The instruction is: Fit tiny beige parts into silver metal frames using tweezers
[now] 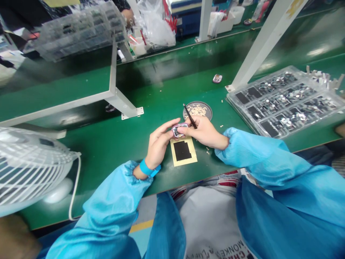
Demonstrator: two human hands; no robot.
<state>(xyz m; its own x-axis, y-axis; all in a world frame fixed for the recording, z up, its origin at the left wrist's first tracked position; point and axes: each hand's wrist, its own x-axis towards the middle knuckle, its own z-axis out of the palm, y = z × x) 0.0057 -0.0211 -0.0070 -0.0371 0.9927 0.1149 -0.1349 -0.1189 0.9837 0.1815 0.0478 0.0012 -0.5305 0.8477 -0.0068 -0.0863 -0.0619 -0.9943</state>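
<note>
Green bench (88, 108) runs across a factory line, and everything on it sits around a tan card (183, 151) with a black patch.

Far left of the card, a white fan (28, 165) stands at the bench edge, its white cord (74, 190) looping down beside it. Up and left of the card, beyond a white metal bracket (114, 97), a clear parts tray (81, 30) sits tilted in view, holding rows of dark parts. Past it, well beyond the card, lies a plastic bag (156, 27).

Just above the card's left side, the left hand (159, 144), with a blue wristband (147, 167) at its wrist and a blue sleeve (113, 205) behind it, is curled, its fingertips (175, 126) pinching one side of a small metal frame (179, 130). The frame hangs in the air just above the card's top edge, not touching it. The right hand (201, 131), also in a blue sleeve (258, 158), closes on a slim black tool (190, 116) and its fingers press against the frame's other side.

Beyond the card, just past the tool's upper end, a round mesh dish (197, 110) holds pale flakes. Farther back and to the right, a small pink part (217, 78) lies alone on the bench. Right of the card, a large clear tray (283, 102) holds dark pads and metal pieces, with pale strips (323, 77) heaped along its far edge.
</note>
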